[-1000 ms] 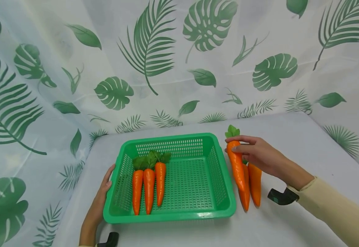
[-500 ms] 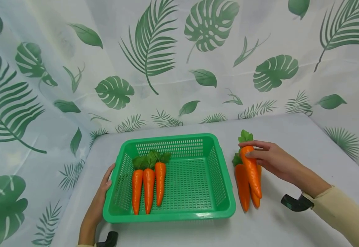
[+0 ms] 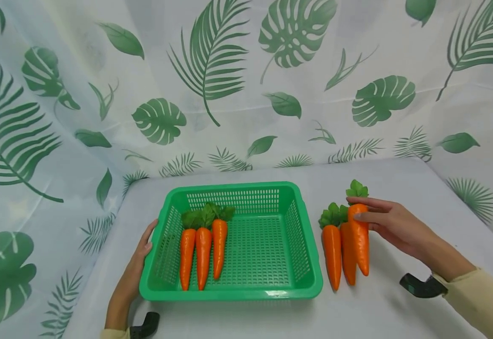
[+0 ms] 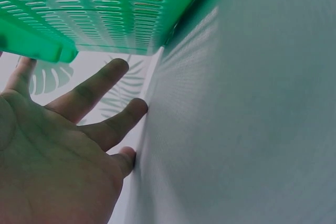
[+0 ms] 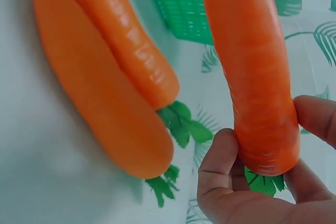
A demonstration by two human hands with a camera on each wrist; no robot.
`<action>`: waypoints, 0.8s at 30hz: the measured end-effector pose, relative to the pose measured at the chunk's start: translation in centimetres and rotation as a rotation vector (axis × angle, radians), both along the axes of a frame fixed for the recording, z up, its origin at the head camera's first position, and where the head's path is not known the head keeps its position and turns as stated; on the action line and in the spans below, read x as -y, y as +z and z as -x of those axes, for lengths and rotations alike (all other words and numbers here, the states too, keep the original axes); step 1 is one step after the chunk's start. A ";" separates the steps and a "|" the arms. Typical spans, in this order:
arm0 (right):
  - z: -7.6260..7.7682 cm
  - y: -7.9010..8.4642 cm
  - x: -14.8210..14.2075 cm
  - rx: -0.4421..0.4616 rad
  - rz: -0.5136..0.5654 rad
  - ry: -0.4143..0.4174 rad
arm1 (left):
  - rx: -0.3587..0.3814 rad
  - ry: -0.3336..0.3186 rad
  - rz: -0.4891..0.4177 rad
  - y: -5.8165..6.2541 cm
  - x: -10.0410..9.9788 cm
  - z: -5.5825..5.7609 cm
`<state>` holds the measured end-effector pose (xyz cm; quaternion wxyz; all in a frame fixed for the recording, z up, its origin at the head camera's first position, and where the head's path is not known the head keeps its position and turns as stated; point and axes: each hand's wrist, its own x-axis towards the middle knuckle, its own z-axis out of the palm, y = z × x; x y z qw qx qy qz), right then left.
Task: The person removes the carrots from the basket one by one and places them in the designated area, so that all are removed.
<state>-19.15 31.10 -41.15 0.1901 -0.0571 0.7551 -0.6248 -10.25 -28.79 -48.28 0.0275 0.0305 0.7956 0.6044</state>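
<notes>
With the right hand, pinching between thumb and fingertips, near the crown, a glossy orange carrot with a green leafy top; with the left hand, fingers spread and extended, touching the left side of a rectangular green plastic basket with slotted walls, without gripping. Behind, a white fabric backdrop printed with green leaves. Below, a white-covered counter. On it, between the hands, the basket, with three similar orange carrots side by side toward its left wall, leafy ends away from the person. Just right of the basket, two loose orange carrots, roughly parallel.

Rightmost, beyond these, the held carrot: long axis running roughly toward the person, crown at the far end, tip nearer. Close against the right hand, on its left; well apart from the left hand, across the basket. Tip contact with the counter: impossible to tell.
</notes>
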 end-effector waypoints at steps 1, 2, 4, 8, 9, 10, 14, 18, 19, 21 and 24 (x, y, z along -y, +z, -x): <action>0.0 -0.1 -0.2 0.001 -0.002 -0.002 | -0.002 -0.003 -0.001 0.0 0.0 0.0; 0.0 -0.1 -0.3 0.003 -0.003 -0.005 | -0.004 -0.003 -0.003 0.0 0.0 0.1; 0.0 -0.3 -0.6 0.008 -0.007 -0.008 | -0.008 -0.003 -0.007 -0.1 0.1 0.1; -0.1 -0.8 -0.9 0.022 -0.028 -0.018 | -0.005 0.000 -0.008 -0.3 0.2 0.1; -0.1 -0.9 -1.0 0.025 -0.035 -0.020 | -0.003 0.000 -0.010 -0.4 0.2 0.0; -0.1 -1.0 -1.1 0.030 -0.042 -0.029 | -0.002 -0.001 -0.011 -0.4 0.2 0.0; -0.2 -1.2 -1.7 0.031 -0.058 -0.046 | -0.012 -0.006 -0.014 -0.2 0.1 0.1; -0.1 -1.5 -2.3 0.023 -0.058 -0.057 | -0.018 -0.007 -0.021 -0.1 0.0 0.0; -0.1 -1.7 -2.5 0.025 -0.058 -0.062 | -0.019 -0.009 -0.020 -0.1 0.0 0.0; 0.0 -2.0 -2.7 0.026 -0.062 -0.064 | -0.016 -0.006 -0.020 0.0 0.0 -0.1; 0.1 -2.6 -3.1 0.041 -0.073 -0.074 | -0.008 -0.004 -0.020 -0.1 0.0 -0.1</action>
